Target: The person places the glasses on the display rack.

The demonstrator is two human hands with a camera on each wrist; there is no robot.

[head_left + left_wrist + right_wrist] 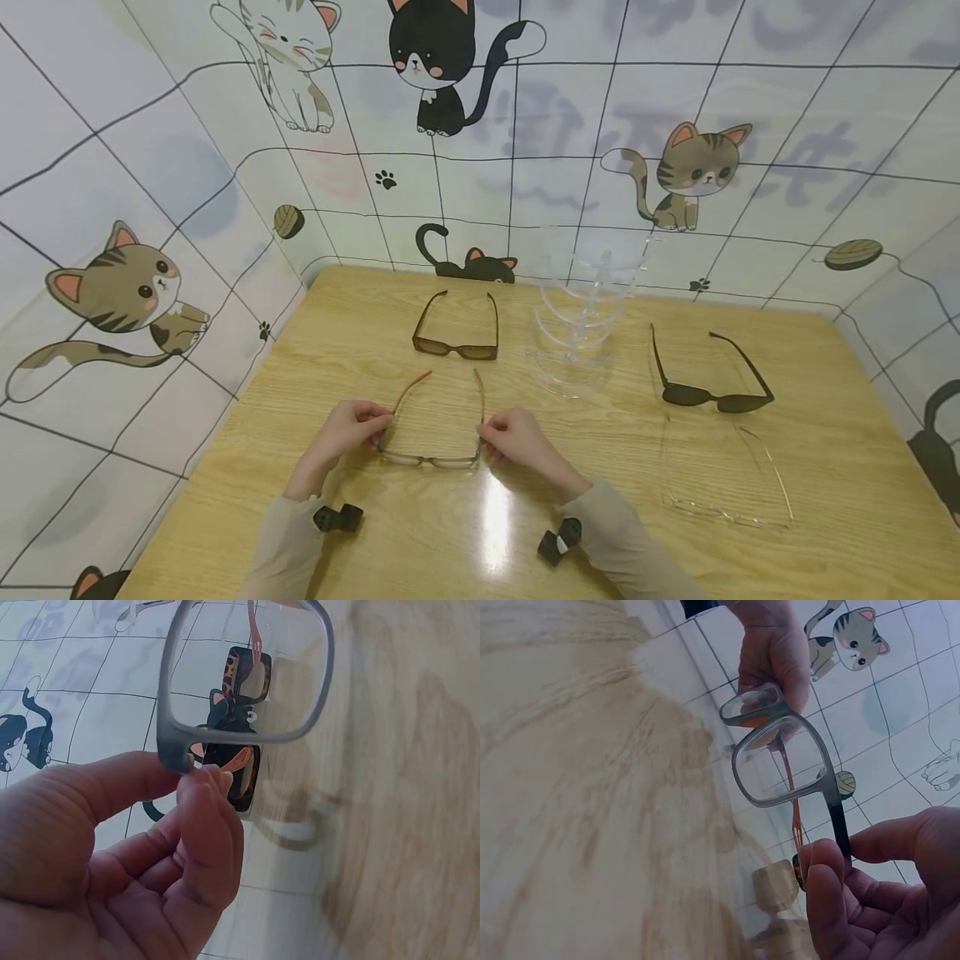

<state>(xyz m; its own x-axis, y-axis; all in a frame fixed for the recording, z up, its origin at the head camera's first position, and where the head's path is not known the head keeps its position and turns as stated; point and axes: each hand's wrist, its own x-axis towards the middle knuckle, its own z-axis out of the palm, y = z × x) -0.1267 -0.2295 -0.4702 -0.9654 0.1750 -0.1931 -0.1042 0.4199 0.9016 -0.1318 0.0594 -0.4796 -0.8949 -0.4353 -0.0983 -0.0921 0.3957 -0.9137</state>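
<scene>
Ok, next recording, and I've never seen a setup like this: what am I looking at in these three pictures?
There is no robot; someone is working bare-handed. The wide picture looks forward and down from the head. The two close ones come from a left wrist camera and a right wrist camera. The left hand and right hand pinch the grey-framed glasses, one at each side. On the wooden table stands a clear display stand, with brown sunglasses to its left, dark sunglasses to its right, and thin-framed glasses just nearer than those.
</scene>
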